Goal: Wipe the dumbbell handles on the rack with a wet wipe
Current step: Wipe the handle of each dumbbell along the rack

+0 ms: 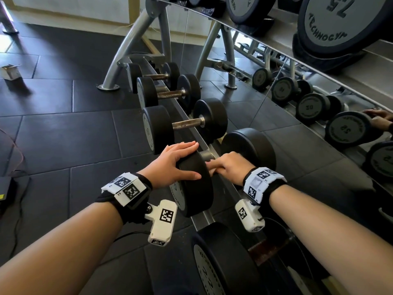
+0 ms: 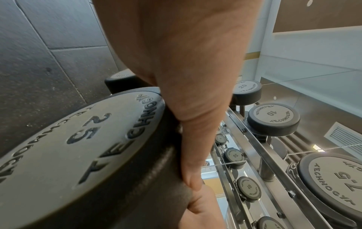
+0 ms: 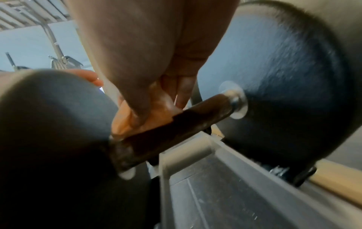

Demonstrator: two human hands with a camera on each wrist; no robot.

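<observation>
On the rack (image 1: 209, 218), left hand (image 1: 172, 161) flat atop 25 dumbbell (image 1: 196, 184); right hand (image 1: 228, 167) at three o'clock pinches wet wipe (image 3: 137, 119) (rust-stained) on handle (image 3: 176, 125); thin wipe may tear.

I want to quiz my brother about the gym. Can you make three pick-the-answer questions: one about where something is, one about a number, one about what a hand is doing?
1. Where does the left hand rest? A on the black round rubber dumbbell head; B in the air; C behind the back.
2. Which number is on that head? A 10; B 25; C 40.
3. What is the right hand doing? A waving; B hanging open; C curling round the dark metal handle.
Answers: A, its straight fingers lie on it; B, the left wrist view reads 25; C, its fingers wrap the handle, pressing a wipe.
</observation>
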